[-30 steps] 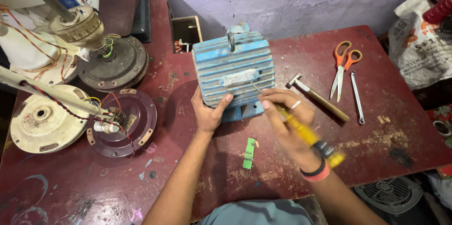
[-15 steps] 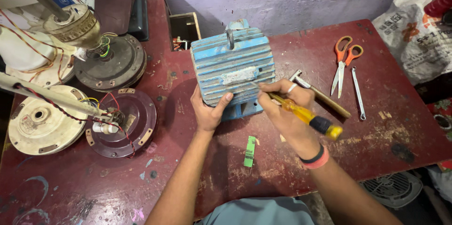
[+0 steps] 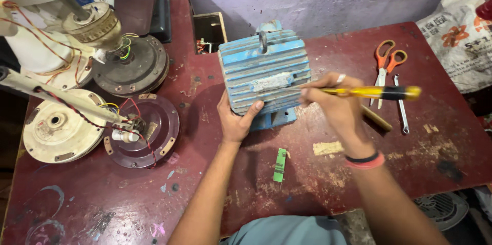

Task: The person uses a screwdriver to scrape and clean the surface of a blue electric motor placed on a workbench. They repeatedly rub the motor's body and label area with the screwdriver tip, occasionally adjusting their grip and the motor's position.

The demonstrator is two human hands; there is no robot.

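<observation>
A blue ribbed electric motor [image 3: 264,68] stands in the middle of the dark red table [image 3: 92,199]. My left hand [image 3: 236,119] grips its near lower corner, thumb on the ribbed face. My right hand [image 3: 335,106] holds a yellow-handled screwdriver [image 3: 376,92] lying almost level, its shaft reaching left to the grey plate on the motor's face. The tip is partly hidden by my fingers.
Orange-handled scissors [image 3: 385,63], a small spanner [image 3: 401,104] and a wooden-handled tool [image 3: 376,118] lie right of the motor. Dismantled ceiling fan parts: a maroon one [image 3: 148,132], a cream one [image 3: 56,124] and a dark one [image 3: 130,68], fill the left. A green clip [image 3: 280,164] lies near the front edge.
My right hand has swung the screwdriver handle up and out to the right, from slanting down toward me to nearly level. The left hand stays on the motor.
</observation>
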